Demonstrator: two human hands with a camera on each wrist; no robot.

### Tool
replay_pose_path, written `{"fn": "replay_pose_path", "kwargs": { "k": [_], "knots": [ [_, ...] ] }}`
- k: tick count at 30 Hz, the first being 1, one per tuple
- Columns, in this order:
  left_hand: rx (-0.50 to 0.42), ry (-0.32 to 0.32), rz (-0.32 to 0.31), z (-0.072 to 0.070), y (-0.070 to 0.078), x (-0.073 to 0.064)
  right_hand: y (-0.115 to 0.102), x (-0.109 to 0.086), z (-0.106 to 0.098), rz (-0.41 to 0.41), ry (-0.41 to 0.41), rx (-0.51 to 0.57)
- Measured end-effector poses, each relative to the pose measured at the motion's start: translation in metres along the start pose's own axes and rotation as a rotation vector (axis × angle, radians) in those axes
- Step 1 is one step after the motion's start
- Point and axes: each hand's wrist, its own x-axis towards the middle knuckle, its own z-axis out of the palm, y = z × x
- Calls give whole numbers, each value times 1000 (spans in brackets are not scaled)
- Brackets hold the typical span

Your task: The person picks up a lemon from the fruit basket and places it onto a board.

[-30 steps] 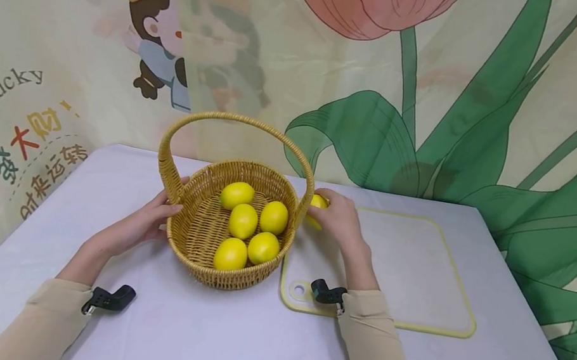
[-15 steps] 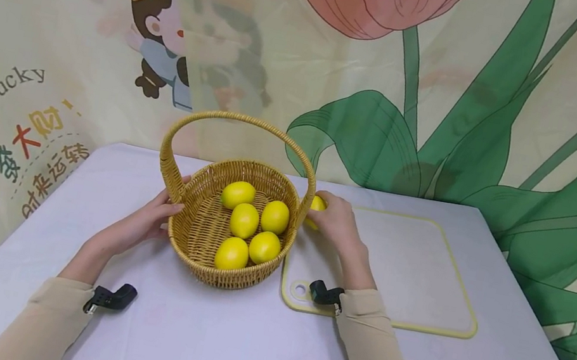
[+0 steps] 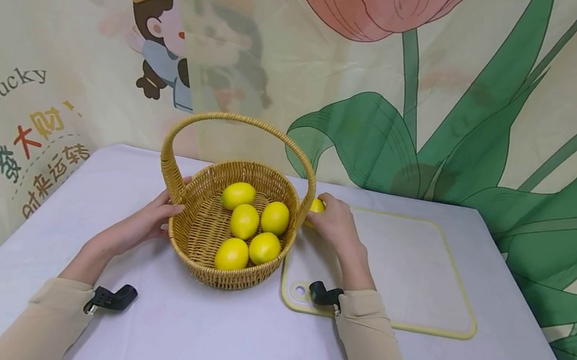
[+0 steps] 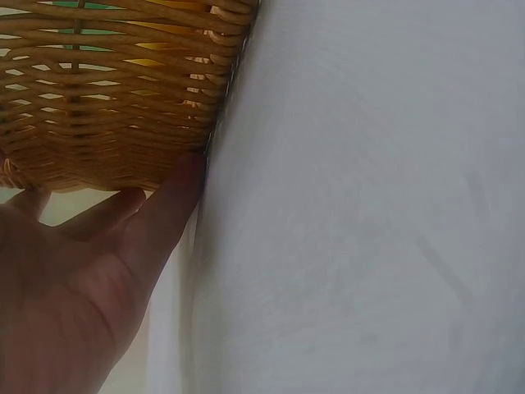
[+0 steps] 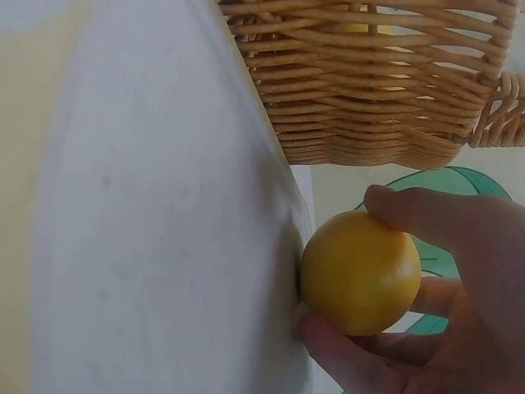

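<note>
A round wicker basket (image 3: 201,232) with a tall arched handle stands on the table, with several yellow lemons (image 3: 244,222) inside. My left hand (image 3: 138,224) touches the basket's left side. In the left wrist view its extended fingers (image 4: 168,209) meet the woven wall low down, close to the tabletop. Right of the basket, my right hand (image 3: 337,222) pinches another lemon (image 5: 359,272) between thumb and fingers. That lemon sits low over the far left part of a pale cutting board (image 3: 394,269), mostly covered by the hand in the head view.
A white cloth covers the table (image 3: 201,345). The yellow-rimmed board lies flat just right of the basket, its hanging hole (image 3: 300,289) at the near left corner. A printed backdrop (image 3: 334,117) with tulips and cartoon figures hangs behind the table's far edge.
</note>
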Motion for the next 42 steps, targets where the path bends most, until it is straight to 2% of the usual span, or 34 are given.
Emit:
{"fn": "replay_pose_path", "kwargs": {
  "k": [13, 36, 42],
  "knots": [
    [2, 8, -10, 1, 2, 0, -2, 0, 0, 56, 1, 16],
    [20, 11, -10, 1, 2, 1, -4, 0, 1, 56, -21, -17],
    [22, 10, -8, 1, 1, 1, -5, 1, 1, 31, -17, -27]
  ]
}}
